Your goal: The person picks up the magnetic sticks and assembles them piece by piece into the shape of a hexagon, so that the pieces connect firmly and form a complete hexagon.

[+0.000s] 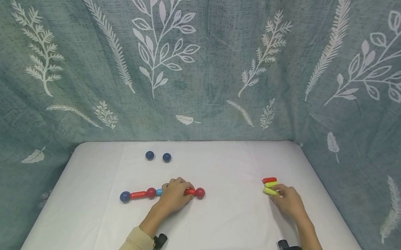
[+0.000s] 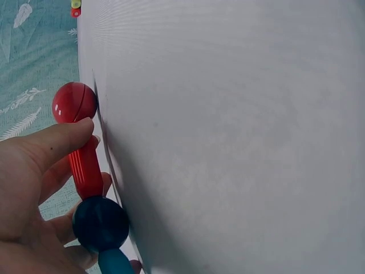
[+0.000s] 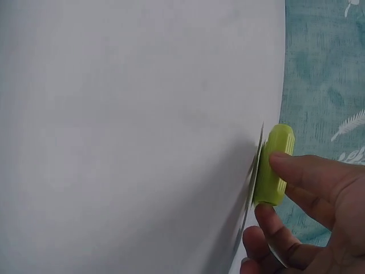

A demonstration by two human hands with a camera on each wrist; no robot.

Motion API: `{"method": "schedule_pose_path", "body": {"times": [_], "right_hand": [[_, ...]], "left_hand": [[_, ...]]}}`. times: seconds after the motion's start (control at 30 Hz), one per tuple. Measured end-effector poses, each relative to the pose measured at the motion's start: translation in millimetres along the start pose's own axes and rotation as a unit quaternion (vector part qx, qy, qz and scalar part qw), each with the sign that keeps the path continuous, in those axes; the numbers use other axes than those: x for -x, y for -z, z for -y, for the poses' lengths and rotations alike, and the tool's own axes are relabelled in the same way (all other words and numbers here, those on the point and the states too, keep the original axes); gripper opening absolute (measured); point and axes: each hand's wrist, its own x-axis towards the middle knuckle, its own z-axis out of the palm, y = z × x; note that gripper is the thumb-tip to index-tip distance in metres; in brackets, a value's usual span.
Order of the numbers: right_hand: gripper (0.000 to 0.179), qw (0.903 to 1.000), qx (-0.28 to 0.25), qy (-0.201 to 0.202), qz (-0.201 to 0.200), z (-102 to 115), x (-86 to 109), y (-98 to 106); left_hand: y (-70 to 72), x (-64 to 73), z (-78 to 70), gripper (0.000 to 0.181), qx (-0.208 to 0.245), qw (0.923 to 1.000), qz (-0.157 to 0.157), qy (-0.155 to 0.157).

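Note:
A row of rods and balls lies on the white table. From the left it runs dark blue ball, red rod, red ball and light blue rod. My left hand covers its middle and holds the right-hand red rod between thumb and fingers. In the left wrist view this rod joins a red ball to a dark blue ball. On the right, my right hand pinches a yellow-green rod, its thumb across the side.
Beyond the pinched rod lie another yellow-green rod and a red rod. Two loose dark blue balls sit toward the back left. A patterned green curtain hangs behind the white table.

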Motion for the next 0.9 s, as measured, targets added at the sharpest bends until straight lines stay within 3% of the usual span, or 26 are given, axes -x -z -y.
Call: {"method": "schedule_pose_path", "body": {"times": [0.33,0.9], "right_hand": [[0.021,0.9956,-0.04,0.085,-0.001,49,3.4,-28],[0.02,0.9852,-0.077,0.136,0.069,116,1.6,-75]], "left_hand": [[0.8,0.5,0.1,0.023,0.002,1.0,-0.001,-0.001],[0.7,0.5,-0.6,0.023,0.0,1.0,-0.001,0.0]]}}
